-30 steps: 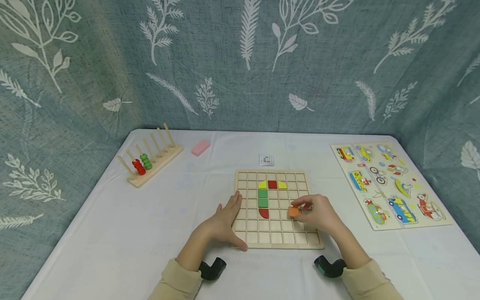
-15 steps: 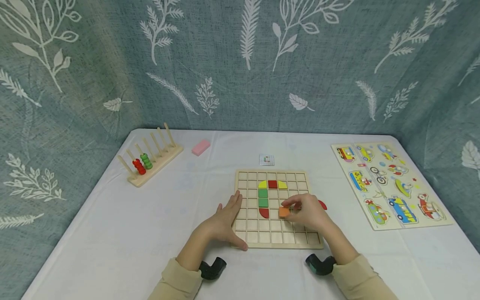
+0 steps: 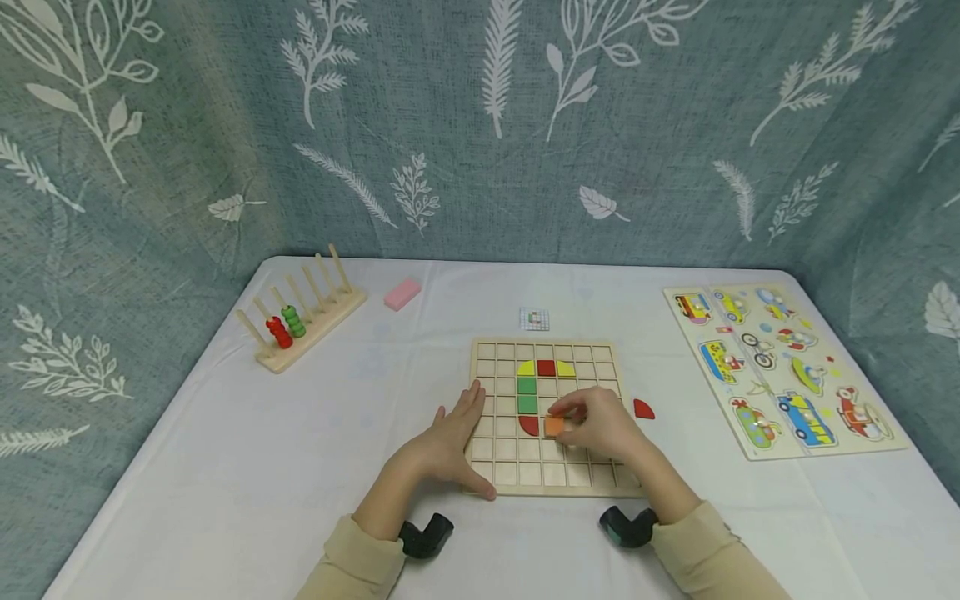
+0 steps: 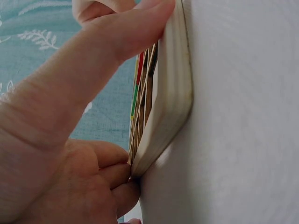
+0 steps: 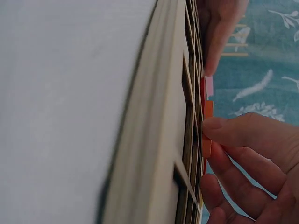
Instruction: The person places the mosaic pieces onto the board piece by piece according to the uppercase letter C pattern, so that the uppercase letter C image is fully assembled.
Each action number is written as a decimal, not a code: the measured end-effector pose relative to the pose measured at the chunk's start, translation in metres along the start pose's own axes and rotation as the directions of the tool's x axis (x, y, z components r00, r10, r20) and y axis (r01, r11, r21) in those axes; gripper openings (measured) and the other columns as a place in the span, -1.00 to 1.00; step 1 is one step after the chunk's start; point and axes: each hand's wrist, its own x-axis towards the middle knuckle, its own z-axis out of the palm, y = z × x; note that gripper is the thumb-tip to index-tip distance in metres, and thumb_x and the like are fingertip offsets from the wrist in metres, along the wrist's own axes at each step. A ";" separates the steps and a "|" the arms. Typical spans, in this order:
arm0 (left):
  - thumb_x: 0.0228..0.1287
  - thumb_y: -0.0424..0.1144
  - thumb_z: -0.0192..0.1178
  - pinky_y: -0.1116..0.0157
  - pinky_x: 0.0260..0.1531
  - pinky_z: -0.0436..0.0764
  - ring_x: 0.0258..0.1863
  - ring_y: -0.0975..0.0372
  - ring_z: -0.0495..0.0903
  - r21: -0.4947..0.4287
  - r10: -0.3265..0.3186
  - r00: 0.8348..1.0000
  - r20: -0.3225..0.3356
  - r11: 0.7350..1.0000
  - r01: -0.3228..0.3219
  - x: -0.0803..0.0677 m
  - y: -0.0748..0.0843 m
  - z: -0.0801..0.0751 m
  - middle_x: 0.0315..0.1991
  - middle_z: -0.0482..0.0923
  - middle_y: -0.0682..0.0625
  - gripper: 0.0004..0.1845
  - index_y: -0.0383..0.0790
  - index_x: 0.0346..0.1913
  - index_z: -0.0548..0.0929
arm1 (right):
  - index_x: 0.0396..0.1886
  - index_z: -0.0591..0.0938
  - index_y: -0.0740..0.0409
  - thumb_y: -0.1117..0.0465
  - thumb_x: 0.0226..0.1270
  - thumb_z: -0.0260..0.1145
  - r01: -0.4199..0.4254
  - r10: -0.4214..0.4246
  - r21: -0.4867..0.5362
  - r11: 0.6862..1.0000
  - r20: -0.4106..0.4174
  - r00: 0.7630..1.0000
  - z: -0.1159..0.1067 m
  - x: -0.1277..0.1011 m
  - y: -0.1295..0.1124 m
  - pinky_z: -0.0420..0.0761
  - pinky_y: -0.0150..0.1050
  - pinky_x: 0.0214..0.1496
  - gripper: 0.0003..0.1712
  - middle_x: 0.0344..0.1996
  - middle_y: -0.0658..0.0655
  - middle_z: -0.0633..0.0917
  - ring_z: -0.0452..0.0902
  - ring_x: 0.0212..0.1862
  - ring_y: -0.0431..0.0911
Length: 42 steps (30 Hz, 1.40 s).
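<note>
A wooden grid board (image 3: pixel 551 475) lies on the white table. My right hand (image 3: pixel 600 423) pinches an orange square tile (image 3: pixel 553 427) between thumb and fingers; in the right wrist view that orange tile (image 5: pixel 208 130) stands out just over the grid. To the tile's left sits a red quarter-round piece (image 3: pixel 528 426), below two green squares (image 3: pixel 527 395). Along the top of the shape, a red square (image 3: pixel 546 367) lies between two yellow quarter-rounds (image 3: pixel 566 369). With fingers straight and spread, my left hand (image 3: pixel 450 446) rests against the board's left edge, thumb at the front edge.
Right of the board lies a loose red quarter-round (image 3: pixel 643 409). A small pattern card (image 3: pixel 534 319) is behind the board. Farther left stand a pink block (image 3: pixel 402 294) and a peg rack (image 3: pixel 311 332) with red and green beads. A vehicle picture puzzle (image 3: pixel 783 375) covers the right side.
My right hand has slid left across the board with the orange tile, ending beside the red quarter-round. The loose red piece on the right has come into view. My left hand stays put.
</note>
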 end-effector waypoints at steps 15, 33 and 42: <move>-0.50 -0.03 0.59 -0.06 0.30 -0.21 0.41 0.05 -0.26 0.006 0.002 1.000 0.006 1.000 -0.002 0.000 0.001 -0.002 0.44 -0.32 -0.18 0.41 -0.43 0.40 -0.13 | -0.36 0.72 0.07 0.39 -0.19 0.49 0.004 -0.004 -0.024 1.000 -0.001 1.000 0.003 0.001 -0.006 0.45 -0.31 -0.39 -0.70 -0.39 -0.04 0.63 0.41 -0.37 -0.15; -0.53 -0.03 0.60 -0.07 0.30 -0.20 0.41 0.04 -0.25 -0.002 -0.001 1.000 0.000 1.000 0.001 0.001 0.000 0.000 0.43 -0.30 -0.20 0.42 -0.44 0.39 -0.12 | -0.36 0.72 0.07 0.40 -0.19 0.49 -0.013 0.013 -0.048 0.999 -0.008 1.000 0.004 0.000 -0.008 0.43 -0.31 -0.41 -0.70 -0.42 -0.05 0.62 0.39 -0.38 -0.15; -0.53 -0.04 0.60 -0.06 0.30 -0.20 0.41 0.04 -0.25 -0.004 -0.004 1.000 0.000 1.000 0.004 0.000 0.001 -0.001 0.43 -0.30 -0.20 0.42 -0.44 0.39 -0.12 | -0.36 0.72 0.08 0.39 -0.20 0.50 -0.013 0.012 -0.047 0.999 -0.015 1.000 0.004 0.000 -0.008 0.42 -0.32 -0.40 -0.69 -0.42 -0.05 0.62 0.38 -0.39 -0.15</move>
